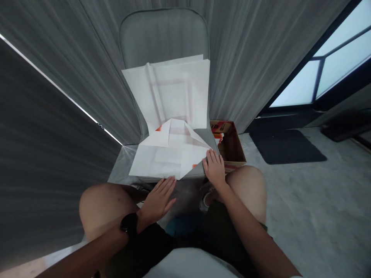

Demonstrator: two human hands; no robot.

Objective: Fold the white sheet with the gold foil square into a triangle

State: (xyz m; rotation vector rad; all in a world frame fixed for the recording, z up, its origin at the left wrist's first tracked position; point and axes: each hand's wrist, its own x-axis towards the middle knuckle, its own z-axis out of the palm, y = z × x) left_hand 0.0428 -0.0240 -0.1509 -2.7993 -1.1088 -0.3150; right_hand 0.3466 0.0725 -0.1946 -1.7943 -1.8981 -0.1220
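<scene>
The left hand (158, 200) is open, its four straight fingers lying close together with the thumb spread to the right; the fingertips touch the near edge of the folded white paper (174, 148), palm down, without a grip on it. The right hand (215, 170) is also open, fingers straight and slightly parted, thumb a little to the left; its fingertips rest on the paper's right-hand corner, pressing flat rather than pinching. The folded paper lies on the seat of the gray upholstered chair (165, 34), just beyond the left fingertips and to the left of the right ones. Its long axis runs across, left to right, with a narrow corner pointing right under the right fingers, a peaked fold facing the backrest and another corner pointing toward the person beside the left fingertips. Small orange-red printed patches show at its far left fold and near right edge; any lettering in them is too small to read. Beyond it, the white sheets (176, 92) lean up over the backrest, creased lengthwise. Right of the right fingers, the cardboard box (240, 148) stands on the floor with red printing, unreadable here. Farther right lies a dark floor mat (285, 146). The left wrist wears a black watch (129, 226).
</scene>
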